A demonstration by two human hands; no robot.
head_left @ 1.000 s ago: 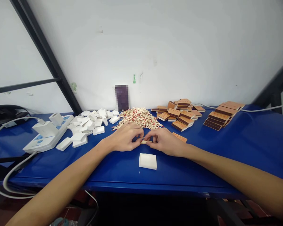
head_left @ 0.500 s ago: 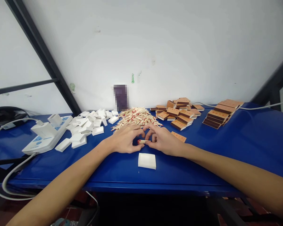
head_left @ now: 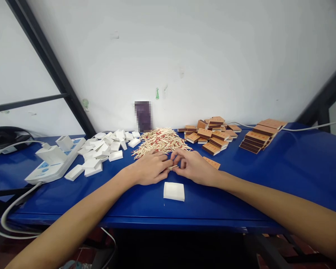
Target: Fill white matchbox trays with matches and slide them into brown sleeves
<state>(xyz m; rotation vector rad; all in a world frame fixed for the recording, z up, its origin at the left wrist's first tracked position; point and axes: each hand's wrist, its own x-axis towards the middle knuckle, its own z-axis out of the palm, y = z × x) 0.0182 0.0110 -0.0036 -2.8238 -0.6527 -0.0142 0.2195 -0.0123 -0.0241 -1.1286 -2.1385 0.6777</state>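
Note:
Between my hands is a small bundle of matches, its red heads hidden behind my left fingers. My left hand is closed on the head end of the bundle. Thumb and fingers of my right hand pinch the other end. Just in front of them an empty white matchbox tray lies open side up on the blue table. Behind my hands rises a heap of loose matches with red heads.
White matchbox trays are piled at left, beside a white power strip with plugs and cables. Orange-brown matchboxes lie heaped at right. Flat matchbox sleeves are stacked farther right; another sleeve lies by my right hand.
My left thumb and fingers have closed round the head end of the match bundle, covering the red heads. My right hand keeps its pinch in nearly the same spot.

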